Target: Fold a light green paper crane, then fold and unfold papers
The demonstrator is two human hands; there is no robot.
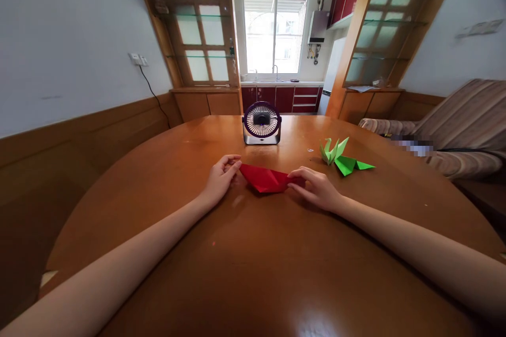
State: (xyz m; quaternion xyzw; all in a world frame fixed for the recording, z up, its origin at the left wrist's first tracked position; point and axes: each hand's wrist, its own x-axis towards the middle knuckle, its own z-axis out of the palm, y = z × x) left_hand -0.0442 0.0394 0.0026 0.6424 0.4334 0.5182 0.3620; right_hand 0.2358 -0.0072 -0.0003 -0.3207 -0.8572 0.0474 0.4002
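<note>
Hands pin red folded paper (265, 179) flat mid-tabletop: left hand (220, 180) fingertips on one tip, right hand (314, 187) pinching the other.

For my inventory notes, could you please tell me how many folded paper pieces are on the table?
2: the red folded paper lies between the left hand and right hand; the green folded paper lies further right.

Legible text, labels, brands, numbers, signs: none. The desk fan (261, 123) on the bench (253, 253) bears a small mark on its base, too small to read. The paper on the right wall (479, 28) is blurred, and nothing on it can be read.
</note>
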